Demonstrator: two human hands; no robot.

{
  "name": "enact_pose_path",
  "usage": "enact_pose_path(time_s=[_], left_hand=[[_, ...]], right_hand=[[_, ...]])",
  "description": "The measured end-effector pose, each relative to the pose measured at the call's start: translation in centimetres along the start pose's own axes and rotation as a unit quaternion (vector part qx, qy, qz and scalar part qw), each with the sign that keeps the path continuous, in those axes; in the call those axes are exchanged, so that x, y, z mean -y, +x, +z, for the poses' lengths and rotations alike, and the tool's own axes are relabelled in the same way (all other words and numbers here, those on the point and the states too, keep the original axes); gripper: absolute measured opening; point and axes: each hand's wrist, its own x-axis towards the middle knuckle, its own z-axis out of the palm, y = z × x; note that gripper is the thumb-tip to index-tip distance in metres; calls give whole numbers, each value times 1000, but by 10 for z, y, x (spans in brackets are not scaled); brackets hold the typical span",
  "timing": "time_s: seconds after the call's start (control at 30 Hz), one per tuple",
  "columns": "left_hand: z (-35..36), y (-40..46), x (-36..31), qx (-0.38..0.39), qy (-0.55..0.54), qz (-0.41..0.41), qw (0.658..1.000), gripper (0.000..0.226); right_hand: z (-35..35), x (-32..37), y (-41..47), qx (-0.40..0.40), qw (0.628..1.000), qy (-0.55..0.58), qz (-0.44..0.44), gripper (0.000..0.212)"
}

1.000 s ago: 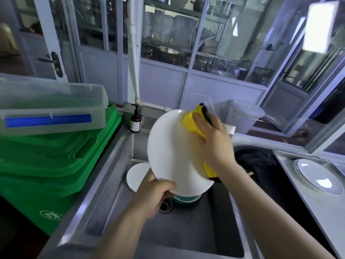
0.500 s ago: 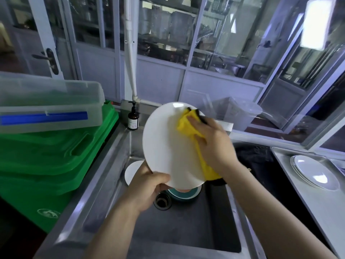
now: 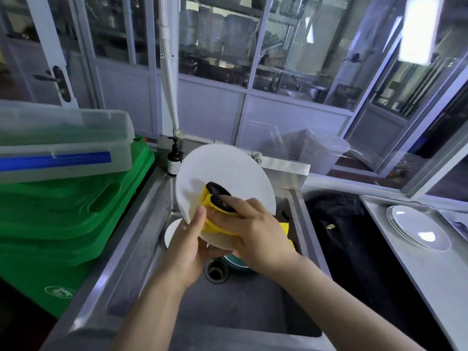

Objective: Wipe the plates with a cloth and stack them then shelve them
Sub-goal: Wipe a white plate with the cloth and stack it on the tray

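The head view shows a white plate (image 3: 222,178) held tilted over a steel sink (image 3: 141,249), its face turned toward the person. The plate is gripped at its lower left rim by the left hand (image 3: 188,249), with the thumb lying up along the edge. A yellow cloth (image 3: 210,219) with a dark patch is pressed against the lower part of the plate's face by the right hand (image 3: 253,231), whose fingers are curled over the cloth.

The unwiped upper face of the plate lies above and beyond the right hand, so the next stroke is judged to run upward and away from the wrist. The right hand is the nearer one to that area; the left hand merely steadies the rim from below.

Counted: one plate is in hand. Below the hands, in the sink, one more white plate (image 3: 172,231) is partly seen, and a teal dish (image 3: 236,262) is mostly hidden under the right wrist. Far to the right of the right hand, on the table (image 3: 405,262), a stack of plates (image 3: 417,229) rests; at least two rims are seen, but the exact number cannot be told. One cloth is seen. Wiping is judged to be under way, with stacking and shelving yet to be done.
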Motion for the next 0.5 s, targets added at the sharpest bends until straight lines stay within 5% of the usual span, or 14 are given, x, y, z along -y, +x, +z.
enact_pose_path(time_s=[0.2,0.3,0.5], left_hand=[[0,3,-2,-32,-47,-25,998,61],[-4,4,-4,-39,-43,22,998,35],[0,3,-5,-57,-28,51,997,35]], right_hand=[[-3,-3,-4,-17,997,-55,-50,66],[-8,-16,-14,-4,995,-73,-69,63],[-40,-59,-2,-94,986,-126,62,53]])
